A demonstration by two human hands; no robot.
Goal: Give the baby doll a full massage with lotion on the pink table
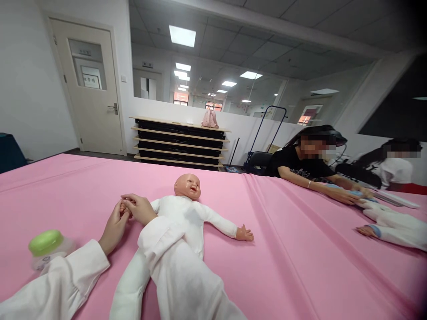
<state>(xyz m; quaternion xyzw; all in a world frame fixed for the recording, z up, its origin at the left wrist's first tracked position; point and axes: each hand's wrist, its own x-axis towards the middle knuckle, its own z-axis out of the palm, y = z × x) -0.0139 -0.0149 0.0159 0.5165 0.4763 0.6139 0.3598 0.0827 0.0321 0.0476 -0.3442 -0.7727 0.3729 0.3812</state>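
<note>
A baby doll (pixel 187 213) with a white cloth body lies on its back on the pink-covered table, its head pointing away from me. My left hand (pixel 115 226) and my right hand (pixel 142 209) meet around the doll's small hand, at the left of its body. The fingers of both are closed about it, and only a bit of the doll's hand shows between them. My right sleeve crosses over the doll's belly and hides part of it. The doll's other arm stretches out to the right, palm up. Close to my left sleeve stands a jar with a green lid (pixel 46 242).
Pink cloth (pixel 283 266) with folds covers the table. At the right, a co-worker (pixel 303 160) in a black shirt handles another doll (pixel 396 224) in white clothes. A second person sits farther right. Stacked boards (pixel 180 142) and a door (pixel 88 89) are behind.
</note>
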